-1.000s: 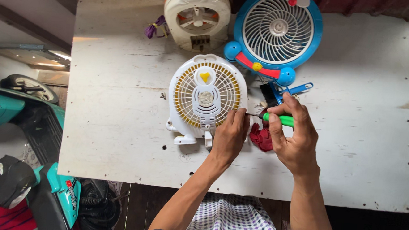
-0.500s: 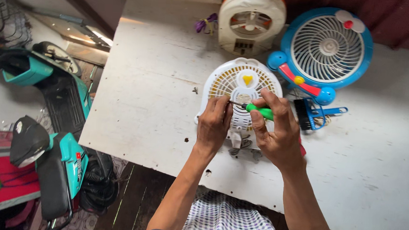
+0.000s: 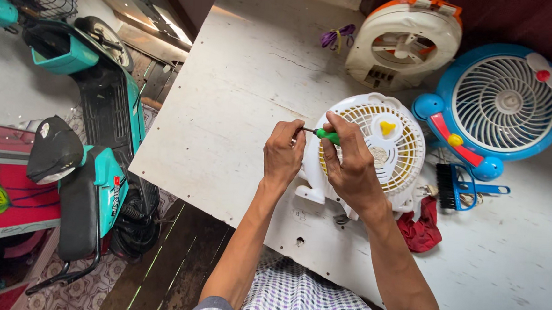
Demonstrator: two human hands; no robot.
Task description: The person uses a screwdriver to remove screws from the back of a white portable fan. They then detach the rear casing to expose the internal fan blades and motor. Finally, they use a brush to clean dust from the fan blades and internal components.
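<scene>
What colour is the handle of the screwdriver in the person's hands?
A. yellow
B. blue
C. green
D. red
C. The right hand grips a screwdriver with a bright green handle, and the left hand pinches its metal tip, just beside the white and yellow fan.
</scene>
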